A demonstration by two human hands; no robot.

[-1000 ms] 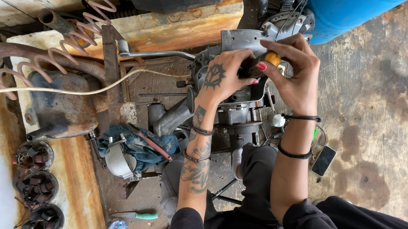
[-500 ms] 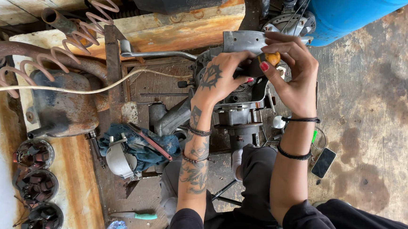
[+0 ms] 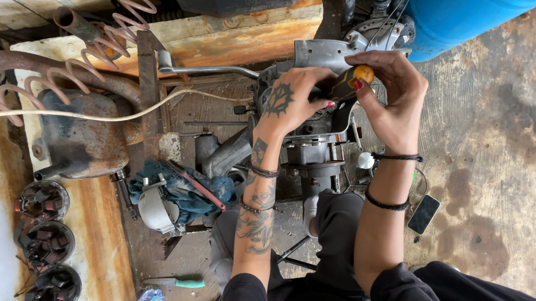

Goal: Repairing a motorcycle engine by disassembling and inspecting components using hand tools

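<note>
A grey metal engine (image 3: 316, 135) stands on the workshop floor between my knees. My left hand (image 3: 293, 102) grips the black shaft end of a screwdriver (image 3: 349, 82) with a yellow-orange handle, pressed down onto the top of the engine. My right hand (image 3: 395, 93) wraps over the handle's orange cap from the right. Both hands are shut on the same tool. The screwdriver's tip is hidden under my fingers.
A rusty muffler and exhaust pipe (image 3: 74, 131) lie at left, with a coiled hose (image 3: 22, 91). A blue rag with tools (image 3: 177, 190) sits beside the engine. Three round stator parts (image 3: 44, 245) line the left edge. A blue barrel (image 3: 476, 1), a phone (image 3: 424, 214), a green screwdriver (image 3: 180, 283).
Both hands and the screwdriver have shifted slightly to the left and upward in view; the grip is unchanged.
</note>
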